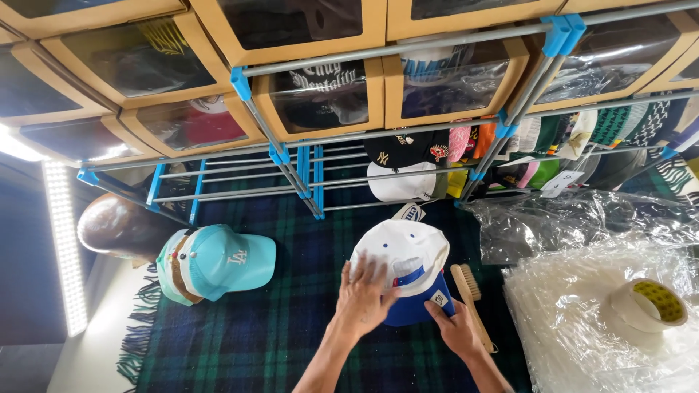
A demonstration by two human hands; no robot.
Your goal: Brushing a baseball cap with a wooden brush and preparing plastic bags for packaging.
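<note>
Hands [408, 309] press cap [404, 269] on plaid blanket [291, 327].

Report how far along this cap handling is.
Done: many caps sit in windowed boxes on the rack. In hand: left hand presses the white cap on the plaid blanket; right hand grips its blue brim. Left: teal cap stack, brush, plastic bags and tape roll lie unused.

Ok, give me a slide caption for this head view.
Both hands, left hand and right hand, press a white-and-blue cap on a plaid blanket.
</note>
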